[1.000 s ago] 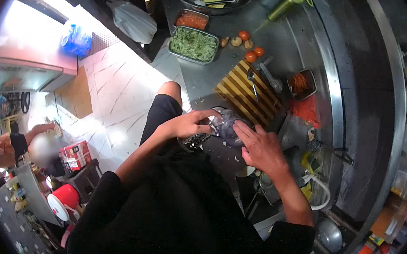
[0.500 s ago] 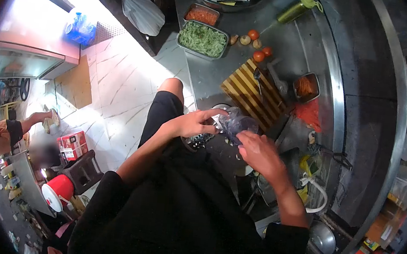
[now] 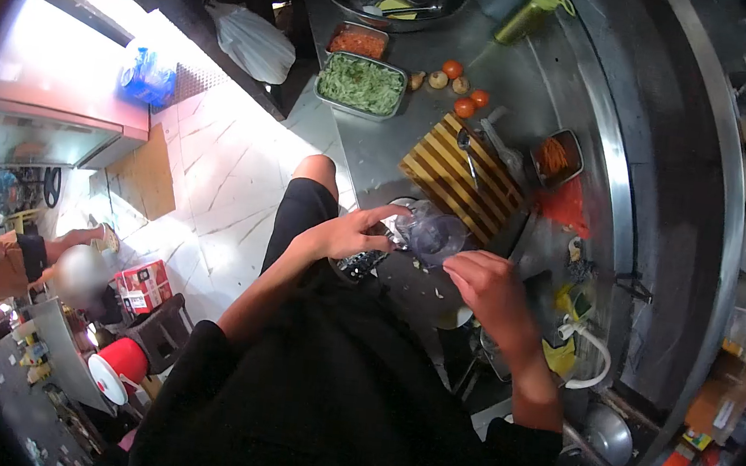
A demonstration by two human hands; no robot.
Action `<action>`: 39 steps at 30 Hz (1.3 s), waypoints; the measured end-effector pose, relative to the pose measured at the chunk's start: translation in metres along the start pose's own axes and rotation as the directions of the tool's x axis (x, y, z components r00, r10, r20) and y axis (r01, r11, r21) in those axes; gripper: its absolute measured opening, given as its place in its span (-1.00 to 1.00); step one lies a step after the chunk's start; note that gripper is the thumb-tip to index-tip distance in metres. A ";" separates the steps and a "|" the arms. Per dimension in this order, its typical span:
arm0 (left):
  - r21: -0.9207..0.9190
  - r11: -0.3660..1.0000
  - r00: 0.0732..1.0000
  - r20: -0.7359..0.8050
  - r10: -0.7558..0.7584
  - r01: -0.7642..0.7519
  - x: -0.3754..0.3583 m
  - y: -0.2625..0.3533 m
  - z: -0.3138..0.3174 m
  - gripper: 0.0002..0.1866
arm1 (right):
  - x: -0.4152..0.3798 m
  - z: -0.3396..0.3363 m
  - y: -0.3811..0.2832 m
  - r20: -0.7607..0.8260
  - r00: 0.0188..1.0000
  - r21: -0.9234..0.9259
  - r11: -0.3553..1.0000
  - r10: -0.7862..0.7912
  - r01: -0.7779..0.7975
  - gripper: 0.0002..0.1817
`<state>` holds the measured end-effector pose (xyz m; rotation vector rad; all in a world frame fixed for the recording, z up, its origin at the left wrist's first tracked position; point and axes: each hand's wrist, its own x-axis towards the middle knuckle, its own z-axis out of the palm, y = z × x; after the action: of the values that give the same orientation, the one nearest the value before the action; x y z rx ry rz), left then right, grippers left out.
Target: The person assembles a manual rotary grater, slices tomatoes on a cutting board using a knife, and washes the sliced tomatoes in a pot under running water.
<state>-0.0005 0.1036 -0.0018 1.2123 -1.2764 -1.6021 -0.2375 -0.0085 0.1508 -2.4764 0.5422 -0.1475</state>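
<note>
A clear, cup-shaped plastic piece (image 3: 437,237) is between my hands, its round mouth turned to the right. My left hand (image 3: 357,233) is closed around its crinkled, shiny left end, thumb and fingers curled. At the lower right of the mouth, my right hand (image 3: 486,289) has its fingertips pinched together by the rim. Whether they grip the rim itself is hard to make out. Below my left hand shows a shiny metal grater (image 3: 357,265) with holes, partly covered by the hand. Just beyond the plastic lies a striped wooden cutting board (image 3: 451,164) with a spoon (image 3: 468,157) on it.
On the steel counter (image 3: 363,147) stand a tray of shredded green vegetable (image 3: 360,84), a tray of orange shreds (image 3: 358,43), and tomatoes (image 3: 464,108) with onions (image 3: 438,79). A container of orange strips (image 3: 558,156) sits right. A white hose (image 3: 599,358) curves at lower right.
My right hand has shifted slightly right and down, its fingers now at the plastic's rim rather than over its side. My left hand keeps its hold. The whole view has tilted a little.
</note>
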 end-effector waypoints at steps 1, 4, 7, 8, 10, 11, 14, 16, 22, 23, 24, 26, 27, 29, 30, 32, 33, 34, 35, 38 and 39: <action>0.013 1.000 1.000 -0.001 -0.012 0.012 -0.001 0.007 0.000 -0.34 | -0.006 -0.008 -0.004 -0.046 0.999 0.037 0.999 0.029 -0.027 -0.91; 0.011 0.998 0.998 0.016 -0.066 0.065 -0.001 0.012 -0.001 -0.33 | -0.040 -0.041 -0.008 -0.032 0.983 0.134 0.975 0.181 -0.175 -0.89; -0.030 0.994 0.994 0.048 -0.101 0.103 0.003 0.004 -0.002 -0.34 | -0.103 -0.061 -0.007 -0.032 0.839 0.444 0.760 0.542 -0.474 -0.92; -0.063 0.992 0.992 0.065 -0.107 0.111 0.004 0.002 -0.003 -0.35 | -0.131 -0.064 -0.008 -0.009 0.740 0.573 0.610 0.672 -0.547 -0.92; -0.094 0.990 0.990 0.101 -0.096 0.105 0.006 -0.002 -0.005 -0.36 | -0.202 -0.059 0.003 -0.029 0.610 0.809 0.377 0.792 -0.451 -0.91; -0.073 0.993 0.991 0.099 -0.085 0.092 0.007 -0.002 -0.005 -0.35 | -0.252 -0.039 0.022 -0.105 0.734 0.942 0.305 0.671 -0.144 -0.89; -0.048 0.993 0.988 0.122 -0.099 0.105 0.011 -0.009 -0.010 -0.35 | -0.369 0.072 0.078 0.039 0.273 0.954 0.046 0.961 -0.296 -0.61; 0.017 0.995 0.989 0.108 -0.099 0.098 0.017 -0.002 -0.018 -0.37 | -0.367 0.096 0.084 -0.076 0.376 0.836 0.265 0.923 -0.481 -0.60; -0.156 0.974 0.986 0.037 -0.163 0.167 0.009 0.015 -0.009 -0.35 | -0.274 0.126 0.049 0.090 0.381 0.840 0.136 0.920 -0.525 -0.64; -0.130 0.978 0.986 0.023 -0.164 0.165 0.008 0.018 -0.005 -0.33 | -0.231 0.122 0.043 0.046 0.488 0.947 0.118 0.872 -0.300 -0.64; -0.106 0.981 0.987 0.005 -0.163 0.162 0.006 0.021 -0.002 -0.32 | -0.195 0.128 0.048 -0.071 0.628 0.959 0.226 0.775 -0.170 -0.55; -0.062 0.986 0.988 -0.001 -0.152 0.152 0.000 0.023 0.001 -0.28 | -0.137 0.139 0.059 -0.051 0.795 0.995 0.100 0.604 -0.013 -0.33; -0.040 0.989 0.990 0.012 -0.141 0.141 -0.003 0.024 0.000 -0.26 | -0.116 0.148 0.067 -0.044 0.838 0.999 0.042 0.544 0.026 -0.30; 0.000 0.994 0.993 0.040 -0.113 0.113 -0.007 0.028 -0.003 -0.19 | -0.087 0.159 0.077 -0.044 0.904 0.999 0.021 0.426 0.039 -0.25; 0.025 0.983 0.983 0.012 -0.185 0.185 -0.009 0.032 -0.001 -0.10 | -0.076 0.160 0.083 -0.040 0.928 0.998 0.062 0.369 0.018 -0.23; -0.003 0.984 0.984 0.005 -0.179 0.179 -0.013 0.027 0.003 -0.11 | -0.067 0.154 0.093 -0.087 0.958 0.917 0.398 0.273 -0.030 -0.18; -0.018 0.983 0.983 0.001 -0.182 0.182 -0.014 0.026 0.003 -0.11 | -0.066 0.151 0.098 -0.157 0.968 0.741 0.672 0.197 -0.016 -0.18; 0.029 0.973 0.974 -0.005 -0.228 0.228 -0.011 0.032 0.005 -0.16 | -0.066 0.149 0.104 -0.202 0.974 0.487 0.873 0.103 0.008 -0.19; 0.004 0.976 0.976 -0.019 -0.219 0.219 -0.011 0.031 0.007 -0.18 | -0.067 0.148 0.108 -0.216 0.976 0.183 0.982 0.004 0.037 -0.20; -0.052 0.958 0.958 -0.040 -0.285 0.283 -0.009 0.030 0.015 -0.19 | -0.077 0.158 0.122 -0.082 0.993 -0.085 0.993 -0.086 0.079 -0.22; -0.087 0.950 0.952 -0.045 -0.304 0.299 -0.007 0.031 0.017 -0.20 | -0.077 0.163 0.128 -0.077 0.991 -0.128 0.987 -0.112 0.102 -0.22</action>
<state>-0.0146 0.1080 0.0313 1.4465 -1.0169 -1.7999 -0.3153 0.0149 -0.0548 -2.6312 0.4653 -0.2691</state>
